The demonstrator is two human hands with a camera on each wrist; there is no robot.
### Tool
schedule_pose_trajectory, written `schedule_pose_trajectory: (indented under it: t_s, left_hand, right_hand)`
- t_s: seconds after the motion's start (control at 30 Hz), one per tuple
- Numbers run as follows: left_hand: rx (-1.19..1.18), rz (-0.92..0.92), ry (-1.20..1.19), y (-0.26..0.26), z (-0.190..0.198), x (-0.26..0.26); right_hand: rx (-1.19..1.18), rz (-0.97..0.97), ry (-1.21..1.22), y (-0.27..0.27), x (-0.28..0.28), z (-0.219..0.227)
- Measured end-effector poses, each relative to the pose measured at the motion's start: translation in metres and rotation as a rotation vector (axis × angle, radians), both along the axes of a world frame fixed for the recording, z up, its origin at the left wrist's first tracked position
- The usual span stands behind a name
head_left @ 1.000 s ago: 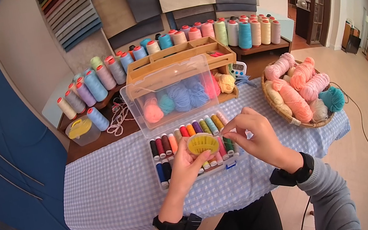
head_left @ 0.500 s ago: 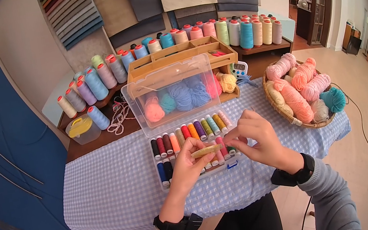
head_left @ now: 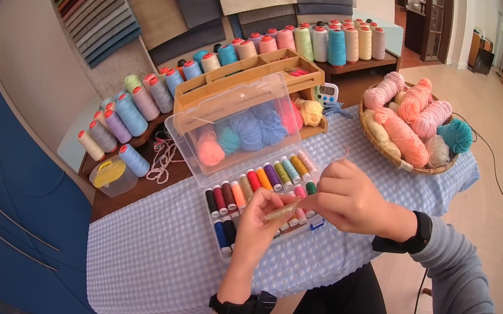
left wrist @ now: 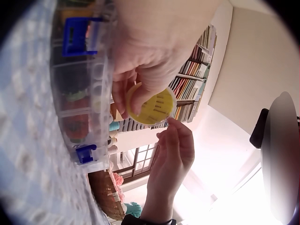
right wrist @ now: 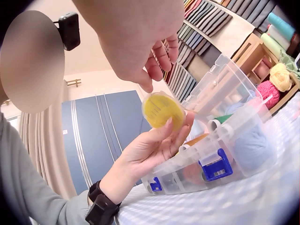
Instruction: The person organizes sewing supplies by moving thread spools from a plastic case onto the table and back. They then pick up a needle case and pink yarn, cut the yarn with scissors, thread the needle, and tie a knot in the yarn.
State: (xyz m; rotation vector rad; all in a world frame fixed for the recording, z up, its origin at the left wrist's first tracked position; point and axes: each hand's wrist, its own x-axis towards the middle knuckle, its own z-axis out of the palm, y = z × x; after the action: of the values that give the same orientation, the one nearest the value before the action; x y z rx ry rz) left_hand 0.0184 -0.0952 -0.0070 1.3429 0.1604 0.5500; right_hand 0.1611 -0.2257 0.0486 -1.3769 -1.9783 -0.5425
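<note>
In the head view my left hand (head_left: 252, 224) holds a flat round needle case (head_left: 278, 211) tilted nearly edge-on above the thread box (head_left: 265, 242). The left wrist view shows the case's yellow face (left wrist: 161, 104) with several thin needles lined up under a clear cover, my left thumb lying across it. My right hand (head_left: 351, 199) has its thumb and forefinger pinched together at the case's rim, its other fingers curled. From the right wrist view, those fingertips meet the upper edge of the needle case (right wrist: 161, 112). Anything thin between them is too small to see.
The thread box holds rows of coloured spools (head_left: 265, 178), its clear lid (head_left: 238, 136) raised. To the right stands a wicker basket (head_left: 388, 147) of yarn. Behind are a wooden organizer (head_left: 239, 80), cones of thread (head_left: 143, 103) and a yellow-lidded tub (head_left: 114, 182).
The needle case has tilted from showing its yellow face to nearly edge-on in the head view. My right hand has turned and come down slightly, fingers still at the rim.
</note>
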Motion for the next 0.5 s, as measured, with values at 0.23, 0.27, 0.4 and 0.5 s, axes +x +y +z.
schedule_pose_trajectory:
  t_s: [0.23, 0.27, 0.4, 0.5]
  left_hand:
    - [0.015, 0.065, 0.041, 0.001, -0.007, 0.001]
    - [0.015, 0.066, 0.041, 0.002, -0.007, 0.000]
    - [0.000, 0.075, 0.048, 0.001, -0.006, 0.001]
    - [-0.013, 0.065, 0.039, 0.001, -0.006, 0.002]
  right_hand:
    - [-0.068, 0.025, 0.146, 0.008, -0.003, 0.005]
    - [-0.059, 0.028, 0.212, 0.009, -0.004, 0.006]
    - [-0.036, -0.002, 0.328, 0.009, -0.004, 0.008]
    - [-0.104, -0.032, 0.309, 0.005, -0.005, 0.012]
